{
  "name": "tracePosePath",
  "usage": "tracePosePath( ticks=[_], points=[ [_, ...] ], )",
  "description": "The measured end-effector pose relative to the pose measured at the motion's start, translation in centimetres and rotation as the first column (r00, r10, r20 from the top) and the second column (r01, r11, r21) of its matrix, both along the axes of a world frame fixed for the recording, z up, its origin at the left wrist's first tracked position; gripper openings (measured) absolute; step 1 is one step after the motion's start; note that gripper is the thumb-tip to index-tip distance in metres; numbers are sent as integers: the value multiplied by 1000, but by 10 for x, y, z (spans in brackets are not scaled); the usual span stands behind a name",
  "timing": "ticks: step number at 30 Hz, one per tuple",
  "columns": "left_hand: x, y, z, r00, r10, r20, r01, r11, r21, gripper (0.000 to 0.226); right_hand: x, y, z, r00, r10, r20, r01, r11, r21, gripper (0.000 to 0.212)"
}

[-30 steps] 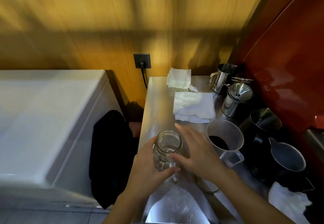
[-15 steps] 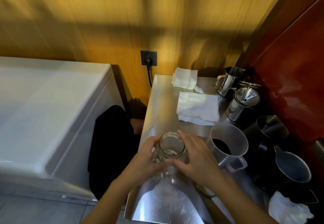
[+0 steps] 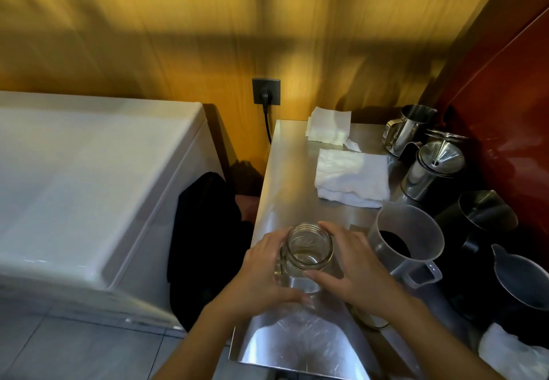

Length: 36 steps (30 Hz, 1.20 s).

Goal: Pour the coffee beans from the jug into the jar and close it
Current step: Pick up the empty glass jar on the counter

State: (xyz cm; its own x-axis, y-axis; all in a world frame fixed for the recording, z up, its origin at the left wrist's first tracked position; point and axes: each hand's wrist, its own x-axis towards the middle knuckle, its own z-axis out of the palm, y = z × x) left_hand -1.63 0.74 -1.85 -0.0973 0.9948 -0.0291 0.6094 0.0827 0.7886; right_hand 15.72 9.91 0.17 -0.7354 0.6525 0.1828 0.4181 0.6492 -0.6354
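Head view, only view available. Change over the last second: both hands have drawn in closer around the jar (image 3: 307, 250), and the right hand (image 3: 355, 266), earlier spread flatter over the jar's right side, now wraps it more fully; the camera itself has shifted, so part of the apparent drift across the frame is head movement. Left hand (image 3: 261, 272) cups the jar's left side and lower front, fingers curled, thumb toward the base; right hand covers the right side, fingertips reaching round the far rim and the near side. Both are partly closed on the glass, neither clenched. Jar stands upright on the steel table (image 3: 288, 171), mouth open, no lid on it, and it looks empty. Whether it is resting or lifted just clear of the table cannot be told. Jug (image 3: 407, 240), translucent grey with handle toward the person, stands just beside the right hand, not held; dark coffee beans (image 3: 393, 247) lie in its bottom. A round object (image 3: 370, 321) partly hidden under the right forearm may be the lid; not certain. Judgement: jar is being steadied and positioned for filling; pouring not yet begun. Next step presumably frees the right hand to take the jug handle. Folded white cloths (image 3: 350, 179) and metal pitchers (image 3: 433, 171) sit farther back, apart from the work.
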Motion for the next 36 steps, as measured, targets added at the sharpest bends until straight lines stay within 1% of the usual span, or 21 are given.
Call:
tracePosePath(
  ticks=[2, 4, 7, 10, 14, 19, 21, 23, 25, 27, 30, 33, 36],
  points=[
    [8, 1, -2, 995, 71, 76, -75, 996, 46, 81, 0, -1, -4, 1000, -10, -5, 10, 1000, -15, 66],
    [8, 4, -1, 981, 110, 157, -119, 992, 49, 71, -2, -3, -4, 999, -29, -41, 29, 1000, -2, 64],
    [0, 12, 2, 969, 81, 234, -85, 996, 5, 68, -4, -7, -5, 992, -76, -102, 79, 997, 22, 62],
    [-6, 18, 3, 971, 50, 234, -46, 999, -22, 69, -5, -6, -5, 989, -107, -106, 111, 993, 29, 61],
    [-4, 22, -1, 965, 35, 261, -33, 999, -12, 69, -3, -5, -7, 990, -110, -87, 114, 993, 37, 62],
    [1, 28, -1, 955, 25, 294, -26, 1000, -2, 67, 7, -1, 1, 991, -134, -7, 133, 980, 145, 73],
    [2, 31, -1, 959, 21, 283, -21, 1000, -3, 67, 12, -1, 9, 988, -157, -2, 155, 970, 187, 69],
    [5, 34, -3, 968, 22, 251, -25, 1000, 6, 66, 19, -2, 16, 973, -223, -60, 231, 945, 231, 59],
    [8, 39, -6, 971, 38, 235, -40, 999, 5, 65, 31, -4, 21, 934, -316, -169, 351, 899, 262, 46],
    [12, 43, -8, 965, 51, 256, -49, 999, -14, 68, 47, -5, 24, 880, -403, -252, 461, 853, 243, 36],
    [21, 47, -8, 963, 38, 267, -43, 999, 13, 73, 71, -8, 21, 788, -535, -305, 603, 771, 206, 21],
    [29, 48, -5, 952, 33, 305, -50, 998, 48, 72, 90, -10, 12, 719, -624, -308, 688, 701, 188, 22],
    [34, 47, 0, 937, 3, 351, -15, 999, 32, 67, 100, -10, 1, 660, -707, -253, 746, 657, 112, 37]
  ],
)
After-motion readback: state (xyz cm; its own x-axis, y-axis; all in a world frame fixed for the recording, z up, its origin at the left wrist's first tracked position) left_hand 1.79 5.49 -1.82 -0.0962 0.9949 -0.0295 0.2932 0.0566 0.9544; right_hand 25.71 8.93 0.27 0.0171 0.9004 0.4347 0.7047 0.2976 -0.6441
